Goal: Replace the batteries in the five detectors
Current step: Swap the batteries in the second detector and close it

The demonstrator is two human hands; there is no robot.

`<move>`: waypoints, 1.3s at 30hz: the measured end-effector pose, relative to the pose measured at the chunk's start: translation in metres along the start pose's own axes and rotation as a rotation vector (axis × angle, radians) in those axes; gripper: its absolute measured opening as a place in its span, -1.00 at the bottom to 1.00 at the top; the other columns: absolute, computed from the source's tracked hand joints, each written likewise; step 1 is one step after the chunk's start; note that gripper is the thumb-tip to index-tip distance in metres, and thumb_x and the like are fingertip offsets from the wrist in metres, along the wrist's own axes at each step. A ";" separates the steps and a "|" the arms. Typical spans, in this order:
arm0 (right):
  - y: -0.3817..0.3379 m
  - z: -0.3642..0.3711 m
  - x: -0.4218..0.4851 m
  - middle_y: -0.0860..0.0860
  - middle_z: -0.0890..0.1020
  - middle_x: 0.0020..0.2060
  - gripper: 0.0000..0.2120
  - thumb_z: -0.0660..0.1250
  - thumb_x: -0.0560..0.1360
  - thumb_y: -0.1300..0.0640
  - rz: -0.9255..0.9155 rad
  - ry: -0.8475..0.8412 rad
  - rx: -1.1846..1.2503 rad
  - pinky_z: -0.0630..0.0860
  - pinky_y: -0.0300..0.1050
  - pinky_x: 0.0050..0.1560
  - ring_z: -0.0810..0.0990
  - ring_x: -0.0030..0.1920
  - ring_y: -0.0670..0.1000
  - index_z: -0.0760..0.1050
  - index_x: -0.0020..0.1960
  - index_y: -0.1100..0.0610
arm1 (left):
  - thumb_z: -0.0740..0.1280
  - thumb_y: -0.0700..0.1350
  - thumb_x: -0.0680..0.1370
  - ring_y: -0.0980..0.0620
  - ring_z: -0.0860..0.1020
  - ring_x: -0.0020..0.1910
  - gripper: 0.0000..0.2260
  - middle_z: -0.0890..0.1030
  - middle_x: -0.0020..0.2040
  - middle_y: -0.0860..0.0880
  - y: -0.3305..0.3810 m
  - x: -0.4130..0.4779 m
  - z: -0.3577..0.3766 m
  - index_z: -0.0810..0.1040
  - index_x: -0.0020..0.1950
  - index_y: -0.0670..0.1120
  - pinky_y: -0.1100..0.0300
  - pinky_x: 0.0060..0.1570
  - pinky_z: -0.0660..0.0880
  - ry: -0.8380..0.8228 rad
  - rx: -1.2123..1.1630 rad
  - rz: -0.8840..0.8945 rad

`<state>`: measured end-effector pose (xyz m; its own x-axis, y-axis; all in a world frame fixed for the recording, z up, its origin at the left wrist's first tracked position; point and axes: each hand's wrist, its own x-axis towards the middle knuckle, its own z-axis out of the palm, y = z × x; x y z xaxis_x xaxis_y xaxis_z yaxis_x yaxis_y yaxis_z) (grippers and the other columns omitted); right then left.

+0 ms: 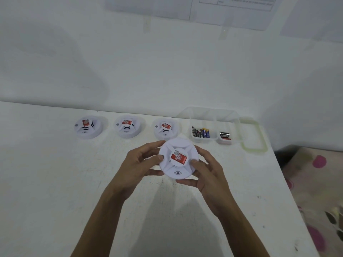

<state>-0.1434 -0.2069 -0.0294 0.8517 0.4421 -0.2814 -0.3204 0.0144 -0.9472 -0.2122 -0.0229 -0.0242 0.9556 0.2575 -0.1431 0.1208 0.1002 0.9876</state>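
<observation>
Both hands, left (143, 162) and right (203, 170), grip a white detector (177, 160) above the tabletop (55, 182); three more detectors (127, 127) line its far edge.

Scuffed white table (55, 182) beneath the grip, plain pale wall (92, 62) beyond it, printed paper sheets (232, 8) taped high on the wall above and right of the grip, beige fabric (308, 184) with pink spots right of the table edge, soft even light.
</observation>
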 end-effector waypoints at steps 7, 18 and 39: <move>0.002 0.000 0.001 0.04 0.61 0.18 -0.64 0.28 0.55 0.19 -0.007 -0.032 -0.004 0.61 0.20 -0.01 0.64 0.11 0.11 0.42 0.33 0.01 | 0.30 -0.22 0.54 0.00 0.66 -0.02 -0.72 0.69 0.01 0.06 0.000 0.000 -0.002 0.54 0.18 0.08 0.15 -0.18 0.61 0.006 0.011 0.000; 0.007 0.000 0.002 0.07 0.58 0.22 -0.61 0.28 0.54 0.18 0.006 -0.043 0.000 0.58 0.26 0.04 0.61 0.15 0.14 0.39 0.36 0.04 | 0.30 -0.22 0.54 0.00 0.66 -0.02 -0.73 0.69 0.00 0.07 -0.003 0.000 -0.004 0.54 0.18 0.05 0.16 -0.17 0.61 0.010 0.015 -0.004; 0.010 -0.002 0.002 0.06 0.59 0.22 -0.62 0.28 0.55 0.19 0.012 -0.044 -0.005 0.58 0.25 0.04 0.61 0.15 0.13 0.39 0.35 0.03 | 0.30 -0.23 0.54 -0.01 0.66 -0.02 -0.72 0.69 0.01 0.05 -0.006 0.000 -0.006 0.54 0.19 0.06 0.15 -0.17 0.61 -0.007 0.031 -0.006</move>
<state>-0.1446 -0.2075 -0.0400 0.8285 0.4813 -0.2862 -0.3285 0.0039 -0.9445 -0.2141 -0.0181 -0.0301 0.9567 0.2502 -0.1488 0.1350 0.0716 0.9883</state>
